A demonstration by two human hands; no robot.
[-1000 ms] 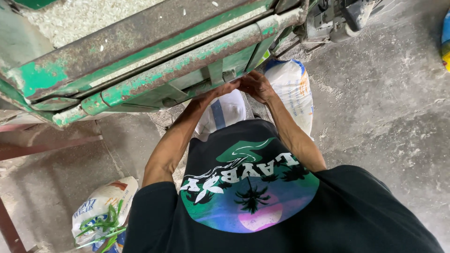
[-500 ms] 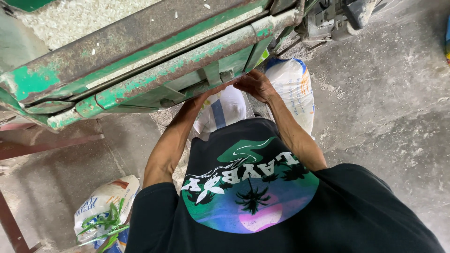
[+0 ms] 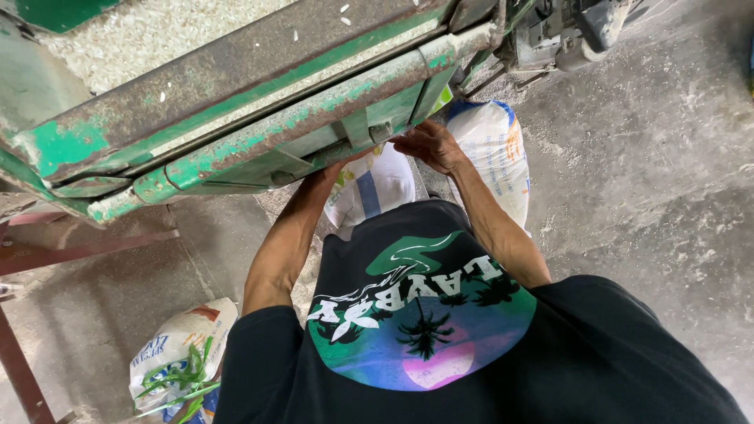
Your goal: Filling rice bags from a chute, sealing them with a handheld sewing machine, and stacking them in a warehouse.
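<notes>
Machine: worn green metal frame (image 3: 259, 118), rusty, white grains lying in its top tray; its long rail runs from lower left to upper right.
Right hand (image 3: 428, 145): up under the rail's lower edge, fingers curled toward a small latch (image 3: 369, 133); grip partly closed, but whether it clamps anything I cannot tell.
Left hand: hidden behind the rail; only the forearm (image 3: 287, 235) shows, rising to the underside. Grip state cannot be told.
Key relation: latch lies just left of the right hand, touching or nearly so; right hand is the nearer one seen.
Sacks: white sack (image 3: 491, 153) below the hands, just right; another (image 3: 369, 188) between the arms.
Floor: grey concrete (image 3: 652, 180), dusty.
</notes>
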